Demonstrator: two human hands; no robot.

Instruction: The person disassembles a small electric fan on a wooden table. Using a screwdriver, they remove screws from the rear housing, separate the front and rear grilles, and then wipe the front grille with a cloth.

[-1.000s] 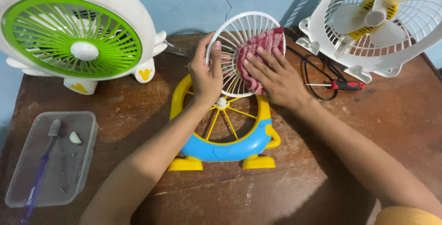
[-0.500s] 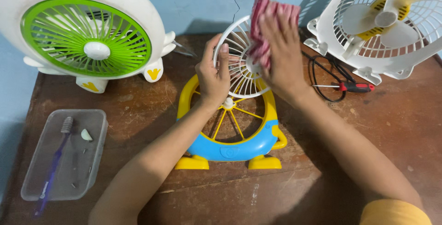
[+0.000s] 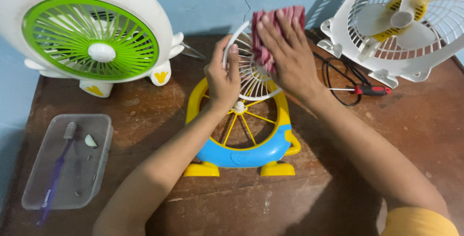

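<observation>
We hold a white grille (image 3: 251, 79) up over the table (image 3: 145, 120) and press a red cloth (image 3: 270, 33) to it.

Our left hand (image 3: 223, 79) is closed around the grille's left rim, thumb on the front, keeping it tilted on edge above a yellow and blue fan frame (image 3: 241, 142) that lies flat on the table. Our right hand (image 3: 285, 55) lies spread and flat, fingers together, pinning the cloth against the grille's upper right part. A green fan (image 3: 89, 35) stands at the far left, a white fan (image 3: 401, 23) at the far right. A red-handled screwdriver (image 3: 369, 90) lies by a black cord (image 3: 338, 79). At the near left sits a clear tray (image 3: 96, 168) with a purple toothbrush (image 3: 55, 175).
</observation>
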